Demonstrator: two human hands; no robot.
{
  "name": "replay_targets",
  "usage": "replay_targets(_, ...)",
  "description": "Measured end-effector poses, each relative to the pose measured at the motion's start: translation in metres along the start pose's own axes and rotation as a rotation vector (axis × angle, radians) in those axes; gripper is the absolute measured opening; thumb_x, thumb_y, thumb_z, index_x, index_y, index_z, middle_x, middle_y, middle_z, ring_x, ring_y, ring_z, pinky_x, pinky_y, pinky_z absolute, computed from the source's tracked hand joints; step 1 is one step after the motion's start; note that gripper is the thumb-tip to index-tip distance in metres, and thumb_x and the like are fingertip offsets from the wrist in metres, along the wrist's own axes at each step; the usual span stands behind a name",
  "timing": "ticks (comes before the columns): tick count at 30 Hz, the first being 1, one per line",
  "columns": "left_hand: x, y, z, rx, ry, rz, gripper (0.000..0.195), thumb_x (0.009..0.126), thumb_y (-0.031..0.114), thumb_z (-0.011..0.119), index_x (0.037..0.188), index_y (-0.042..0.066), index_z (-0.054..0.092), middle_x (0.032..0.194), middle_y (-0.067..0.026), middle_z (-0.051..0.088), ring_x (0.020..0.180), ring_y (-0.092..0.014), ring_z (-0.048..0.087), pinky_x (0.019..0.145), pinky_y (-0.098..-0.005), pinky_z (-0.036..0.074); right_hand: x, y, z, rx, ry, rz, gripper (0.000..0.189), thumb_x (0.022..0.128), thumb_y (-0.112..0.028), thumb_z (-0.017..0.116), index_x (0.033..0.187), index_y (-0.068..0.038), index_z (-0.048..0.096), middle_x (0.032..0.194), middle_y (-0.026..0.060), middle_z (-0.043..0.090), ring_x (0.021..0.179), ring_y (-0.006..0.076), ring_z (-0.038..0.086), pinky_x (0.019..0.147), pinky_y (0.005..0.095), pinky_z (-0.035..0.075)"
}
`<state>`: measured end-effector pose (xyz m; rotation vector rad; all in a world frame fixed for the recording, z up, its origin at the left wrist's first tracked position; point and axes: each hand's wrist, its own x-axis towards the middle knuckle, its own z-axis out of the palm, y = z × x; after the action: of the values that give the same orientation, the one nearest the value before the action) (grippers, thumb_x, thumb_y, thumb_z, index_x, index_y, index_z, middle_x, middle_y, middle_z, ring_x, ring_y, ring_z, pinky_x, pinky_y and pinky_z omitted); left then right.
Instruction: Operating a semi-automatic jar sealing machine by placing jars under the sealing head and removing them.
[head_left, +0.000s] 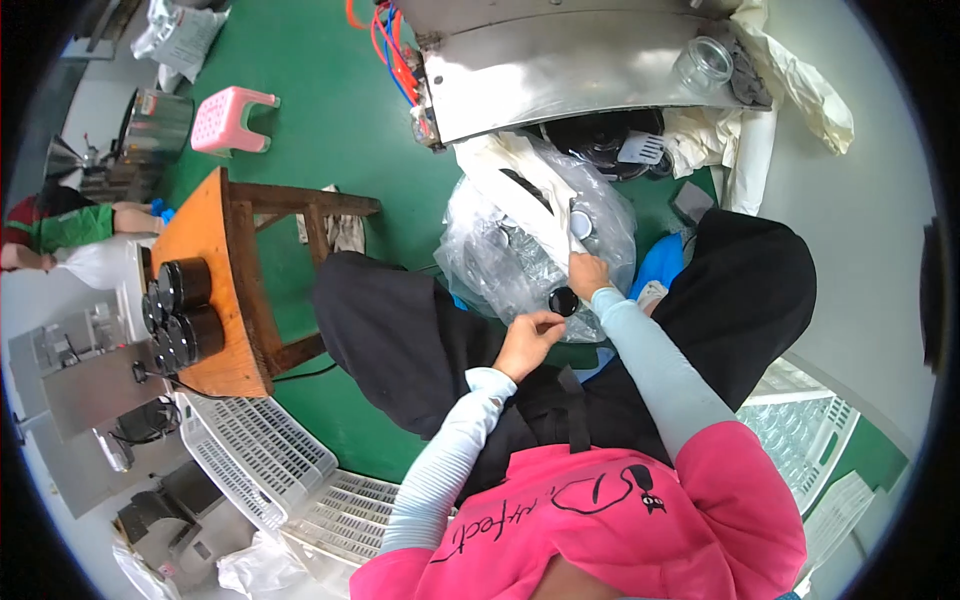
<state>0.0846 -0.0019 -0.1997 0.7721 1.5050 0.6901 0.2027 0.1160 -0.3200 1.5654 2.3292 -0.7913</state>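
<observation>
My right hand (589, 274) is closed on the lower end of a cream-white sheet or sack (525, 202). That sheet lies over a large clear plastic bag (480, 262) on the floor between my knees. Several round lids show in and on the bag, one a pale disc (580, 225). A black round lid (563, 301) is just beyond the fingertips of my left hand (529, 341). The thumb and fingers of that hand are drawn close together. Whether they touch the lid or pinch anything, I cannot tell.
A metal worktop (555, 67) bearing a glass jar (705, 64) stands ahead. Black jars (187, 285) sit on a wooden stool (240, 300) at left. Beyond are a pink stool (229, 120) and another person (75, 225). White crates (255, 450) lie behind left; glassware fills another crate (829, 442).
</observation>
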Motion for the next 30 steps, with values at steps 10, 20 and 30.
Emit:
replay_targets(10, 0.034, -0.036, 0.028, -0.423, 0.007, -0.478, 0.102, 0.071, 0.034, 0.073, 0.138, 0.000, 0.004, 0.137, -0.0248, 0.025, 0.127, -0.036, 0.026, 0.101, -0.0553, 0.018, 0.004, 0.001, -0.053, 0.619, -0.378, 0.010, 0.019, 0.068, -0.013, 0.060, 0.057, 0.002, 0.059, 0.056, 0.0117, 0.060, 0.051, 0.0195, 0.060, 0.051, 0.0318, 0.047)
replay_targets(20, 0.060, -0.038, 0.024, -1.178, 0.018, -0.274, 0.055, 0.083, 0.038, 0.059, 0.119, -0.001, 0.043, 0.110, -0.0136, 0.056, 0.098, -0.027, 0.058, 0.084, -0.0403, 0.048, -0.034, -0.015, -0.098, 0.769, 0.081, -0.189, 0.016, 0.076, -0.014, 0.058, 0.084, 0.000, 0.059, 0.074, 0.0087, 0.062, 0.069, 0.0164, 0.061, 0.064, 0.0285, 0.046)
replay_targets(30, 0.078, -0.051, 0.032, -1.145, 0.041, -0.308, 0.050, 0.087, 0.042, 0.051, 0.115, 0.001, 0.048, 0.108, -0.0106, 0.058, 0.095, -0.026, 0.058, 0.082, -0.0405, 0.047, -0.119, -0.030, -0.065, 0.140, 0.302, -0.230, 0.018, 0.078, -0.017, 0.053, 0.069, -0.004, 0.061, 0.071, 0.0195, 0.058, 0.065, 0.0365, 0.057, 0.060, 0.0464, 0.045)
